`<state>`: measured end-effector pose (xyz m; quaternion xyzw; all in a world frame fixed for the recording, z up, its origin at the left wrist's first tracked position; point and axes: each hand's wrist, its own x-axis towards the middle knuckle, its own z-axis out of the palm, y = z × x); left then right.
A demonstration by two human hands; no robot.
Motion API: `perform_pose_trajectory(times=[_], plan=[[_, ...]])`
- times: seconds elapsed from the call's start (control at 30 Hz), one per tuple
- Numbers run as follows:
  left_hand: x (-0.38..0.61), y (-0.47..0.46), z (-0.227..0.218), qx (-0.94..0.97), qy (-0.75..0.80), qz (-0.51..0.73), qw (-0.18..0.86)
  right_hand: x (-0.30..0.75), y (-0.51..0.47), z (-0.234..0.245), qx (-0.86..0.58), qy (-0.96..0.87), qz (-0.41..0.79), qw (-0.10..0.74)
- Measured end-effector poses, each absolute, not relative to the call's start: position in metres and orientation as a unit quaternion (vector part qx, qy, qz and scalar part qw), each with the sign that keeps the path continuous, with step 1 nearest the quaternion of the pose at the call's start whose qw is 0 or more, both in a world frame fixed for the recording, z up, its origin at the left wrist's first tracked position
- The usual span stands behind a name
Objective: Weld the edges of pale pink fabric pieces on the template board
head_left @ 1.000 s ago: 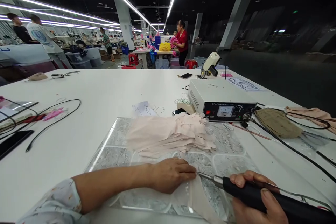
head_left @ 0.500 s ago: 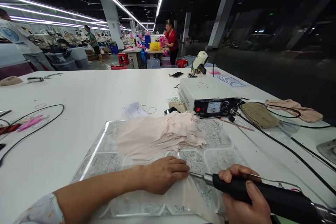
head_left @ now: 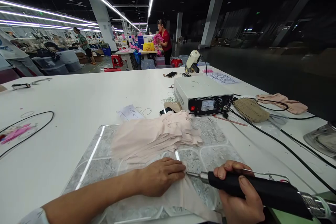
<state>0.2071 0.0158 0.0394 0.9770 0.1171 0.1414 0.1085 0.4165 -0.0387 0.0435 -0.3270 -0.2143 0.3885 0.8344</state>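
Observation:
My left hand (head_left: 160, 176) lies flat, fingers together, pressing a pale pink fabric piece (head_left: 189, 199) onto a clear plate (head_left: 89, 168). My right hand (head_left: 236, 196) is wrapped round a black handheld cutting tool (head_left: 257, 190). The tool's metal tip (head_left: 193, 174) points left and meets the fabric just by my left fingertips. Behind my hands, a stack of pale pink fabric pieces (head_left: 154, 136) rests on the same plate.
A white control box with a dial (head_left: 202, 94) stands behind the stack, its black cable (head_left: 278, 143) running right. A tan pad (head_left: 250, 109), pink cloth (head_left: 282, 98), a phone (head_left: 171, 74) and a white cutter (head_left: 192, 62) lie beyond. A person in red (head_left: 164, 40) works far off.
The view has swung to the right, so everything sits further left in the frame. My hands and the tool keep the same pose on the fabric.

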Motion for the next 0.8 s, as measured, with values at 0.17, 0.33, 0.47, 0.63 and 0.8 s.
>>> perform_pose_trajectory(times=[0.17, 0.33, 0.47, 0.63, 0.8], plan=[[0.207, 0.016, 0.039, 0.978, 0.116, 0.141, 0.105, 0.417, -0.039, 0.043, -0.331, -0.211, 0.392, 0.832], [0.207, 0.015, 0.041, 0.978, 0.117, 0.134, 0.108, 0.418, -0.04, 0.04, -0.33, -0.206, 0.404, 0.828], [0.206, 0.015, 0.039, 0.978, 0.117, 0.132, 0.116, 0.419, -0.039, 0.04, -0.338, -0.204, 0.396, 0.829], [0.205, 0.016, 0.035, 0.977, 0.118, 0.137, 0.115, 0.423, -0.036, 0.047, -0.367, -0.212, 0.356, 0.833], [0.205, 0.016, 0.033, 0.976, 0.121, 0.14, 0.11, 0.421, -0.029, 0.046, -0.354, -0.209, 0.354, 0.84]])
